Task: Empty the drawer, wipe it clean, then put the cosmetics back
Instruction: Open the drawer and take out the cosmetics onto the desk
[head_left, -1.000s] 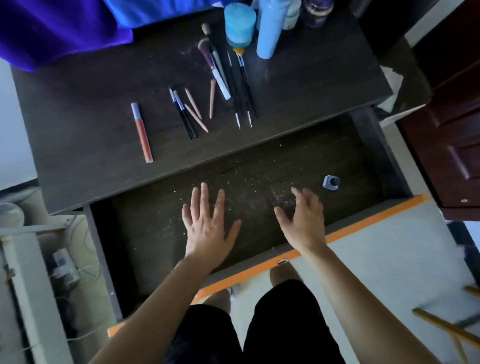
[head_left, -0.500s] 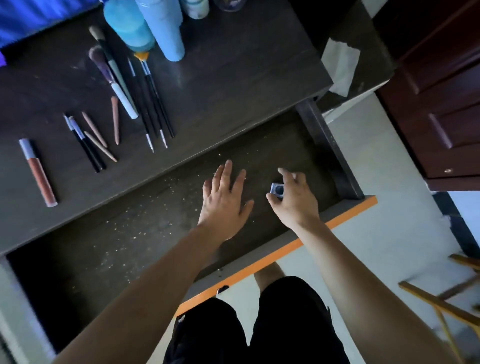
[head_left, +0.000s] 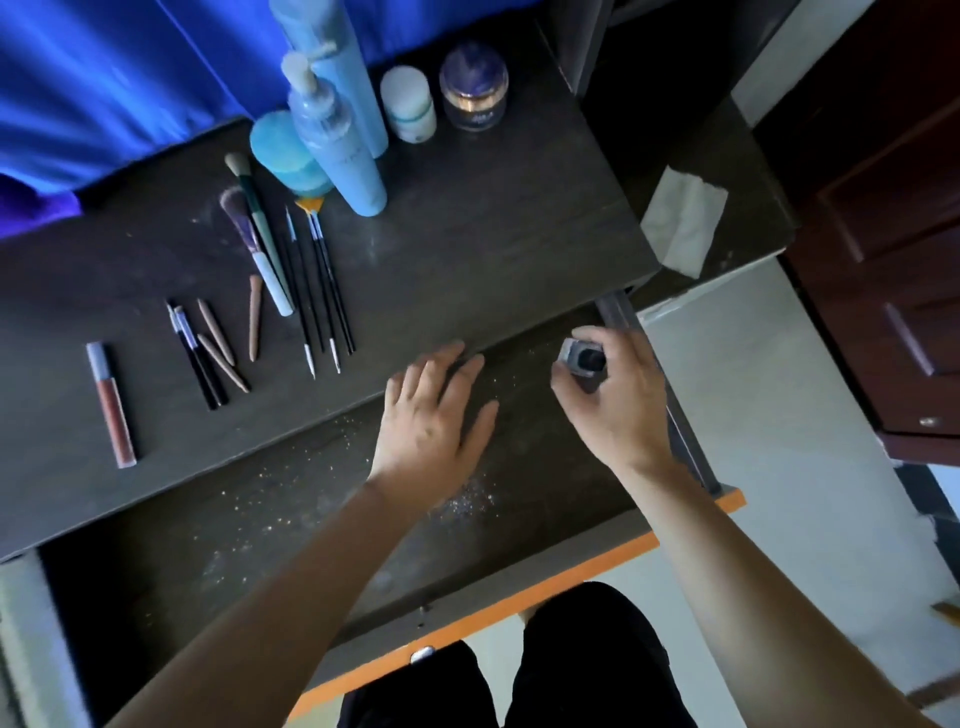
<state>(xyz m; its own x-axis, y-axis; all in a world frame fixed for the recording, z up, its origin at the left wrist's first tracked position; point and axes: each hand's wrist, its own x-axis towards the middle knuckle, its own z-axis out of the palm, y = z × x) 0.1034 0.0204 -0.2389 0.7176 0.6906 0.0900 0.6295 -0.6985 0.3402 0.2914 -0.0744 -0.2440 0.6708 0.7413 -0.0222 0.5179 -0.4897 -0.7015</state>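
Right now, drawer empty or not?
Empty as far as shows: the drawer floor bears only glitter specks; the right hand pinches the small grey pot. Under the left hand, cannot tell.

bare arms (head_left: 291, 587), black shorts (head_left: 587, 670)

Legible text: none. Faint lettering on the side of the light-blue pump bottle (head_left: 340, 156) is too blurred to read. A pale mark on the wall of the dark jar (head_left: 474, 117) is likewise unreadable.
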